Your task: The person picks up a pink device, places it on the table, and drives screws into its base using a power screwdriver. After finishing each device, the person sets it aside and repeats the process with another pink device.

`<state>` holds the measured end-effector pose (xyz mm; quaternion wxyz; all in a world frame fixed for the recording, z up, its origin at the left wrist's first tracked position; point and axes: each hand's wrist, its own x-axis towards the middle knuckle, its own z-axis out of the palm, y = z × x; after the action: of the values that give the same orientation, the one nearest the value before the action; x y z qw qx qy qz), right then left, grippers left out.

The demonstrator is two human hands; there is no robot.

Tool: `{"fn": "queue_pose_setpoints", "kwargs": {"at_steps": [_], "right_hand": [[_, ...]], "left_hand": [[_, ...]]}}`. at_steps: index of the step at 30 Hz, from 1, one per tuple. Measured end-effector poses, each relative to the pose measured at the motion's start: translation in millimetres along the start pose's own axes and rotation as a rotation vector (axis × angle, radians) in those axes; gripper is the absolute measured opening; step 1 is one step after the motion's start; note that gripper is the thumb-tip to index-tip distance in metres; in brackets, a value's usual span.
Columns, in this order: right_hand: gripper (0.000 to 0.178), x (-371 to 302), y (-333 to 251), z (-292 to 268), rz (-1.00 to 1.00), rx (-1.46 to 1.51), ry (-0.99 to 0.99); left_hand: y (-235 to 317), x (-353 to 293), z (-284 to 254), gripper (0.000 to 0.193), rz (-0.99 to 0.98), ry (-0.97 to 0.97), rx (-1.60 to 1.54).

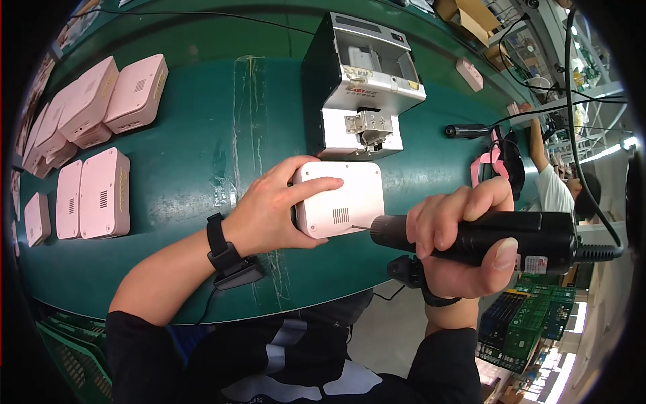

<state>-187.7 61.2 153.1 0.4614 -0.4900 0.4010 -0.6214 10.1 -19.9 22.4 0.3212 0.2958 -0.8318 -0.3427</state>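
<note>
A pale pink plastic box (350, 195) with rounded corners, a vent grille and small corner holes lies on the green table in front of me. My left hand (276, 202) grips it from its left side, thumb below and index finger across the top face. In my right hand (464, 229) is a black corded electric screwdriver (511, 232), held sideways. Its thin bit points left and reaches the box's lower right corner. Whether a screw sits under the tip is too small to tell. Just behind the box stands a silver and black screw feeder (367, 87).
Several similar pink boxes (104, 192) stand and lie stacked at the left. A second black screwdriver (468, 130) and a pink and black strap (494, 165) lie at the right. Another person's arm (538, 145) shows beyond. Green crates (528, 323) stand at lower right.
</note>
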Motion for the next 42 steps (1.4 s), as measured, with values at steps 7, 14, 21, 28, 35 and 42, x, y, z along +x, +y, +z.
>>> {"fn": "queue_pose_setpoints", "kwargs": {"at_steps": [7, 14, 21, 28, 35, 42], "right_hand": [[0.045, 15.0, 7.4, -0.6, -0.176, -0.033, -0.06], [0.028, 92.9, -1.8, -3.3, -0.416, -0.139, 0.187], [0.03, 85.5, 4.3, -1.8, -0.263, -0.088, 0.135], [0.044, 18.0, -21.6, 37.2, -0.275, 0.07, -0.138], [0.057, 8.7, -11.2, 54.8, -0.13, -0.111, -0.121], [0.058, 11.0, 3.2, 60.3, -0.1, -0.163, -0.1]], "left_hand": [[-8.1, 2.4, -2.6, 0.077, 0.084, -0.009, 0.037], [0.2, 1.4, 0.3, 0.076, 0.073, -0.04, 0.021], [-4.6, -4.7, -1.1, 0.075, 0.091, -0.019, 0.0], [-7.6, 1.6, -1.8, 0.074, 0.067, -0.025, -0.018], [-10.1, -4.6, 0.9, 0.075, 0.048, -0.007, -0.008], [-11.0, -6.0, 3.6, 0.074, 0.066, -0.013, 0.005]]}}
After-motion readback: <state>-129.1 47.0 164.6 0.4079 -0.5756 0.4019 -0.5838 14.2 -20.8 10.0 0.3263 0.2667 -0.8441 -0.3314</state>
